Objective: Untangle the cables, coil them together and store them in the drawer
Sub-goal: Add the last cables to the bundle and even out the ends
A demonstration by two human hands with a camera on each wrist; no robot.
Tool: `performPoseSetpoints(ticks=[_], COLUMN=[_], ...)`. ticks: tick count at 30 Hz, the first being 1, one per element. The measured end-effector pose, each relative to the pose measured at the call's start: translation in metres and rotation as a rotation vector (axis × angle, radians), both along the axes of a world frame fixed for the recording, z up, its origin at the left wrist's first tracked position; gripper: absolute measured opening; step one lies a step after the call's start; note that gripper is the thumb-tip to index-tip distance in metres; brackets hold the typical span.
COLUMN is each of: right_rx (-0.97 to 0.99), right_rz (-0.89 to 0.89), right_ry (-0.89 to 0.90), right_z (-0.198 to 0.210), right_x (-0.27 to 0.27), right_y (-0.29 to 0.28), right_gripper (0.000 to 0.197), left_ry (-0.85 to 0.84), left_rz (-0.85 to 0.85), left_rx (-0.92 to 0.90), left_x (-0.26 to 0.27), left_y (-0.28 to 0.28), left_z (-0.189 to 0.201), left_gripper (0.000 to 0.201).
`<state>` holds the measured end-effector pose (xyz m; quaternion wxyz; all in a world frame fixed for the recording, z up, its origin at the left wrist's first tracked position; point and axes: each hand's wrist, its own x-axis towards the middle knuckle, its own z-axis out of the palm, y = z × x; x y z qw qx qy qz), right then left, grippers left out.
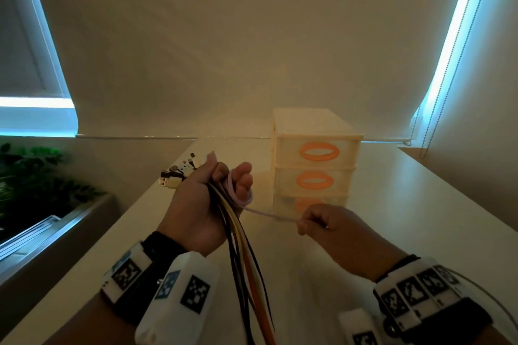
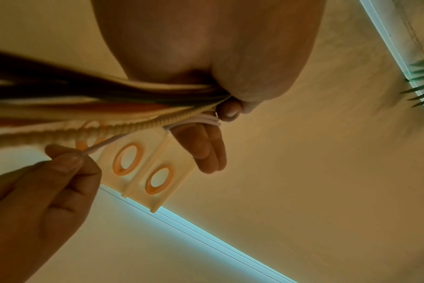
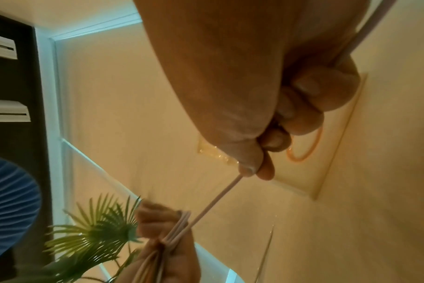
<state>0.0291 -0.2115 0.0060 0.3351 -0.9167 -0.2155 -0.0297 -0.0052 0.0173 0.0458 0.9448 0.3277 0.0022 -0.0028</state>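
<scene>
left hand fisted round the cables; right hand pinching the pink cable. better kept taut, wrapped evenly.

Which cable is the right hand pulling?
The thin pink cable, looped round the left hand's fingers; the right hand pinches it. The black, orange and cream ones hang loose.

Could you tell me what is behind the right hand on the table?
Behind the right hand stands the drawer unit. Its top two orange handles show fully; the hand covers part of the bottom drawer's handle. All drawers look closed.
</scene>
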Motion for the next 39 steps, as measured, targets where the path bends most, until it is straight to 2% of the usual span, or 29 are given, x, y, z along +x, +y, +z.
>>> performPoseSetpoints(ticks=[2,5,7,9,11,13,15,18,22,27,29,32,37,39], right_rx=[0.015,0.146,0.260,0.374,0.420,0.406,0.332,0.305,0.296,0.373,0.409,0.387,0.263,0.222], right_rz=[-0.079,-0.194,-0.245,-0.280,-0.282,-0.285,-0.264,-0.122,0.130,0.250,0.256,0.221,0.126,0.109], right_ry=[-0.005,0.044,0.136,0.215,0.184,0.047,-0.139,-0.358,-0.425,-0.325,-0.177,0.085,0.036,0.099], right_z=[-0.002,0.000,0.001,0.001,0.004,0.011,0.021,0.026,0.015,0.014,0.011,0.002,-0.004,-0.004], right_x=[0.007,0.012,0.015,0.017,0.017,0.015,0.007,-0.012,-0.032,-0.037,-0.034,-0.020,-0.002,0.000], right_y=[-0.009,-0.016,-0.014,-0.007,0.003,0.013,0.022,0.037,0.054,0.055,0.050,0.037,0.026,0.021], right_gripper=[0.019,0.031,0.044,0.044,0.039,0.035,0.026,0.019,0.005,0.018,0.007,0.019,0.021,0.025], left_ry=[-0.015,-0.046,-0.056,-0.070,-0.091,-0.098,-0.084,-0.090,-0.127,-0.144,-0.135,-0.102,-0.071,-0.090], left_rz=[-0.014,-0.099,-0.184,-0.262,-0.346,-0.439,-0.483,-0.390,-0.226,-0.091,-0.039,0.017,-0.037,-0.057], left_rx=[0.022,0.077,0.171,0.300,0.406,0.436,0.425,0.372,0.130,-0.006,-0.085,-0.196,-0.177,-0.184], left_x=[-0.002,-0.005,-0.008,-0.011,-0.014,-0.016,-0.017,-0.011,-0.002,-0.007,-0.008,-0.009,-0.010,-0.009], left_y=[-0.001,-0.005,-0.012,-0.022,-0.030,-0.036,-0.038,-0.034,-0.023,-0.021,-0.018,-0.009,-0.010,-0.004], left_z=[0.002,0.002,0.000,-0.003,-0.008,-0.011,-0.012,-0.015,-0.011,-0.001,0.003,0.007,0.005,0.006], left_gripper=[0.047,0.046,0.045,0.046,0.048,0.049,0.046,0.048,0.049,0.049,0.049,0.046,0.047,0.046])
